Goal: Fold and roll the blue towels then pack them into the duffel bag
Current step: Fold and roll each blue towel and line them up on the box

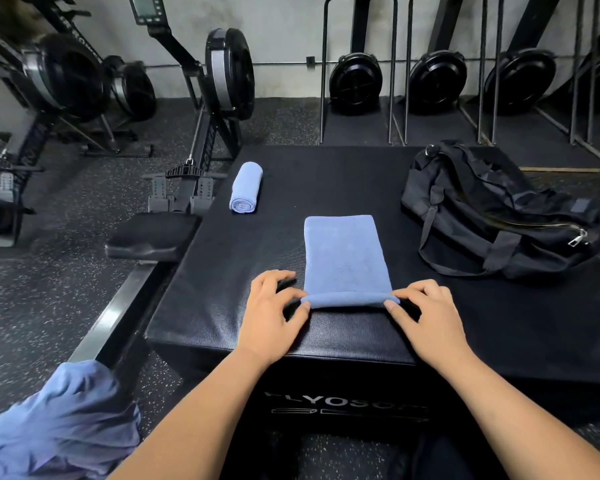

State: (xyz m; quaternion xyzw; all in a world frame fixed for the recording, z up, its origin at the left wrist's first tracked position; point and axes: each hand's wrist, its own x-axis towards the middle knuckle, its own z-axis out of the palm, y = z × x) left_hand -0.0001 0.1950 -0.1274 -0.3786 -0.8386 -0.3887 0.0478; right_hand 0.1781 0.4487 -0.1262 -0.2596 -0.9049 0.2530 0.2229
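Note:
A folded blue towel [343,254] lies as a long strip on the black padded box [326,181], its near end turned over into a small roll. My left hand [274,306] pinches the left end of that roll and my right hand [426,310] pinches the right end. A finished rolled blue towel [246,188] lies at the box's far left. The black duffel bag [492,216] sits on the box at the right with its zipper open. A loose heap of blue towels [59,427] lies at the bottom left.
A rowing machine rail and seat [149,237] run along the left of the box. More rowing machines [229,71] stand against the far wall. The floor is dark speckled rubber [49,306].

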